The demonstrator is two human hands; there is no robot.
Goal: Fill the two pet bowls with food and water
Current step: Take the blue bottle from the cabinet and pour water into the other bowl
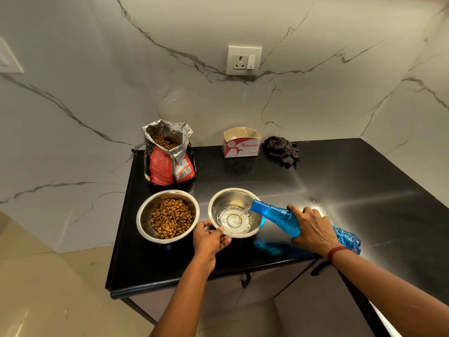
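Observation:
Two steel bowls sit side by side near the front of the black counter. The left bowl [145, 216] holds brown kibble. The right bowl [227, 199] has a shallow pool of water in it. My left hand [210, 239] grips the right bowl's near rim. My right hand [312, 227] holds a blue plastic bottle [274, 214] tipped on its side, its mouth over the right bowl's rim, and water runs from it into the bowl. An open red and silver kibble bag [170, 159] stands behind the left bowl.
A small open cardboard box [241, 143] and a crumpled dark checked cloth [283, 149] sit at the back by the marble wall. The black counter [364, 190] stretches to the right. A wall socket [243, 60] is above. Cabinet handles [245, 279] hang below the front edge.

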